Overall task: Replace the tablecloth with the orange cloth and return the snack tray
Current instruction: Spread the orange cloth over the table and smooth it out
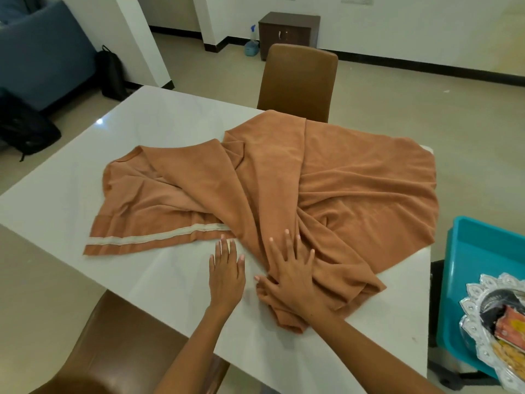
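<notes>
A person stood at a white counter (159, 132), seen from a camera worn on the head and looking down at both arms. The orange cloth (326, 180) lay on the counter in a rumpled, half-opened heap, covering the middle and far right of the top, with one striped edge stretched out toward the left and a bunched corner near the person. No other tablecloth showed on the counter, so the old one appeared to be already off.

The step in hand looked like spreading the orange cloth flat. The next move probably called for pulling the bunched corner toward the near edge and drawing the folded layers apart, so the cloth would cover the bare white areas at left and front.

The left hand (225, 270) lay flat on the bare counter, fingers straight and close together, fingertips just beside the cloth's striped edge; it held nothing. The right hand (292, 273) was spread wide, palm down, pressing on the bunched cloth, with the thumb resting at the folds near the counter. It pressed rather than gripped.

The snack tray (500, 322), silver with a scalloped rim and holding packets, sat off the counter at the far right, resting in a teal bin (471, 251). It had yet to be returned.

A brown chair (298, 81) stood at the far side.
</notes>
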